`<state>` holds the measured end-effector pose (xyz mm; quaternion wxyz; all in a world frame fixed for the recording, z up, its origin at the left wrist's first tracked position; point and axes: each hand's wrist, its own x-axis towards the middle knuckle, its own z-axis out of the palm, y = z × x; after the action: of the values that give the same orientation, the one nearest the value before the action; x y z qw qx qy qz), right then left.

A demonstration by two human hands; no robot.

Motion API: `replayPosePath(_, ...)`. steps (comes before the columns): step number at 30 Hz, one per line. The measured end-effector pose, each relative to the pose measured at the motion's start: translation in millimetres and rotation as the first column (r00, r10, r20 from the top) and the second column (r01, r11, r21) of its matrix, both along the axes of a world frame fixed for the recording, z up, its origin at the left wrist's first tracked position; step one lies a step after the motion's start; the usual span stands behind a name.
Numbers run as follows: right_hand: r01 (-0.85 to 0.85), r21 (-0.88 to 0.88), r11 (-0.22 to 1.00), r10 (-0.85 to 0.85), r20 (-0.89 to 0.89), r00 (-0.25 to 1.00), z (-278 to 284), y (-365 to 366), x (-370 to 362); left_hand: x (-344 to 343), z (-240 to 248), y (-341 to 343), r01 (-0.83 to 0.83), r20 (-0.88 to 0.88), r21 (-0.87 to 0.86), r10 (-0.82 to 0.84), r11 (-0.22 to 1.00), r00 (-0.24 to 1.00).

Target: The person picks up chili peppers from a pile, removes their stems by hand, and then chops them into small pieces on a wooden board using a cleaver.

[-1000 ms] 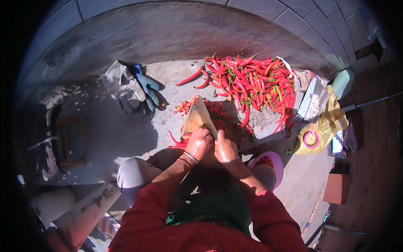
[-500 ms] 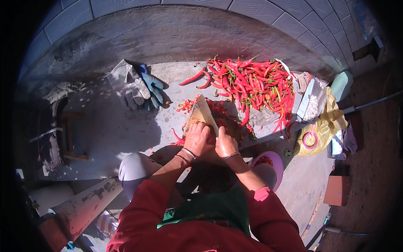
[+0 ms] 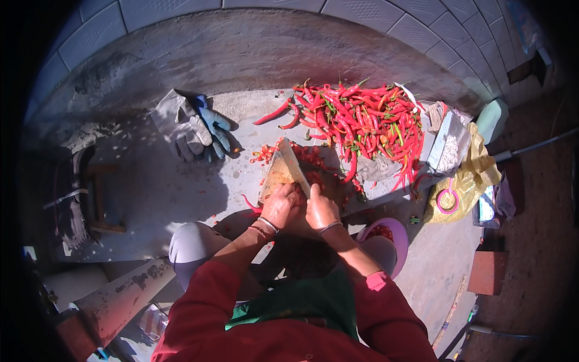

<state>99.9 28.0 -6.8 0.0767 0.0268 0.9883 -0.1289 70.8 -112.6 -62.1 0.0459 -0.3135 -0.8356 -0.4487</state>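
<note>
Red peppers (image 3: 369, 123) were heaped at far right. Yellow bag (image 3: 476, 175) was spread farther right. Board (image 3: 274, 177) was set in middle, partly shaded. Gloves (image 3: 199, 128) were laid at far left. Bowl (image 3: 401, 234), red pieces contained, was placed at near right. Knife (image 3: 295, 166) was slanted over board, blade pointed far; handle was clasped by right hand (image 3: 322, 208). Left hand (image 3: 280, 205) was curled on board, just left of knife; fingertips were hidden, so whether anything was gripped could not be told. Chopped bits (image 3: 263, 154) were scattered around board's far end.
</note>
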Motion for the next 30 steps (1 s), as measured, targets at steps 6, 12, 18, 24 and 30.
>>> replayPosePath(6,0.006,-0.042,0.999,-0.006,0.011,1.000,5,5,-1,-1,-2,5,-0.039,-0.069,0.019,0.041,0.999,0.997)
replayPosePath(12,0.014,-0.059,0.998,-0.015,-0.012,1.000,8,16,-4,-2,1,16,-0.045,-0.089,0.107,0.055,0.993,0.995)
replayPosePath(18,0.001,-0.044,0.999,0.000,0.021,1.000,13,17,-3,-3,-3,17,0.004,-0.141,-0.012,-0.005,1.000,0.990)
replayPosePath(24,-0.051,0.022,0.998,0.049,0.051,0.997,40,16,-1,-5,-3,17,0.018,-0.098,-0.146,-0.033,0.989,0.995)
replayPosePath(30,-0.099,0.043,0.994,0.093,0.123,0.988,55,16,16,-8,-1,13,0.043,-0.056,-0.062,-0.046,0.997,0.997)
